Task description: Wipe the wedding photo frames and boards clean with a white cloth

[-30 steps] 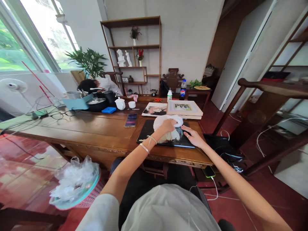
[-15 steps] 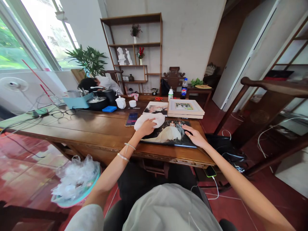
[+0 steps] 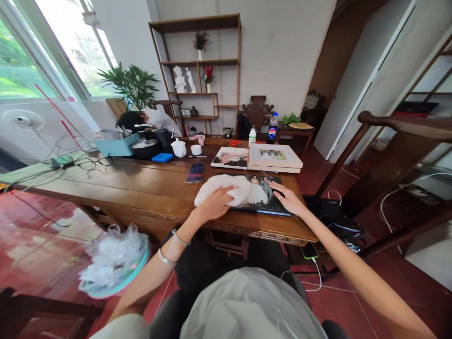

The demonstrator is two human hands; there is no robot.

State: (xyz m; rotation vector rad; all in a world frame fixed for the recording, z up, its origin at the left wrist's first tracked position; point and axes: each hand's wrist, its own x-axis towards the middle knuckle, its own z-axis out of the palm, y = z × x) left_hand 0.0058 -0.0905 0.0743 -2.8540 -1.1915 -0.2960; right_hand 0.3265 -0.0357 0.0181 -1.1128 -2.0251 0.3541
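A white cloth [image 3: 237,186] lies bunched over the left part of a large wedding photo panel [image 3: 260,194], which rests flat near the table's front edge. My left hand [image 3: 214,203] is on top of the cloth, pressing and gripping it, with the fingers pointing to the right. On the panel's right part rests my right hand [image 3: 290,199], its fingers stretched out and holding nothing. The cloth hides the panel's left end. Just behind are a smaller photo print [image 3: 230,157] and a pale framed picture box [image 3: 293,160].
A phone [image 3: 195,173] lies left of the cloth on the wooden table [image 3: 141,181]. Farther back stand a white teapot [image 3: 179,148], a cola bottle [image 3: 272,129] and a white bottle [image 3: 252,137]. A basket of plastic bags [image 3: 116,263] is on the floor. Another person leans at the far side.
My left hand has drawn the cloth toward me, from the panel's back left edge to its front left part. My right hand stays nearly in place on the panel.
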